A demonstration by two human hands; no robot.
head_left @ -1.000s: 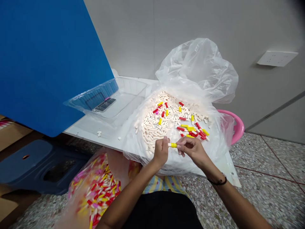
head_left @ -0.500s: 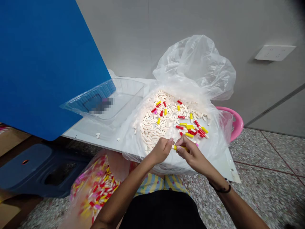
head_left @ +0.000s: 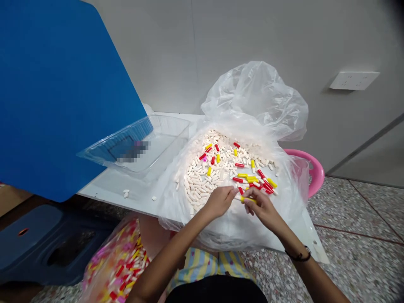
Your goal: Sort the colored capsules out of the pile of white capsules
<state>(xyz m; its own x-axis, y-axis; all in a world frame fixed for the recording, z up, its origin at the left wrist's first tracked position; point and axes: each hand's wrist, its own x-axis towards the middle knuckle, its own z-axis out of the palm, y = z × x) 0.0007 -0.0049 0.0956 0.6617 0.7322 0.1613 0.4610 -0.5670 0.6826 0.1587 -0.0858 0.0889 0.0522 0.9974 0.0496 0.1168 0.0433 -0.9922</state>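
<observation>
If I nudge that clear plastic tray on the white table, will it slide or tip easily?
The clear plastic tray looks thin-walled and holds almost nothing, so it is probably very light and would likely slide at a light push. Its left end seems to hang past the white table, so a push that way may tip it off.

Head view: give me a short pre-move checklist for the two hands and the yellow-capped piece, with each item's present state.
1. Left hand touches the small white-and-yellow plastic tube piece: ok.
2. Right hand pinches its yellow end: ok.
3. Cap fully seated on the white body: cannot tell, fingers cover the joint.
4. Clear plastic bag of white tube pieces open below the hands: ok.
5. Clear plastic tray upright on the white table: ok.
6. Bag of finished coloured pieces within reach at the lap: ok.
</observation>
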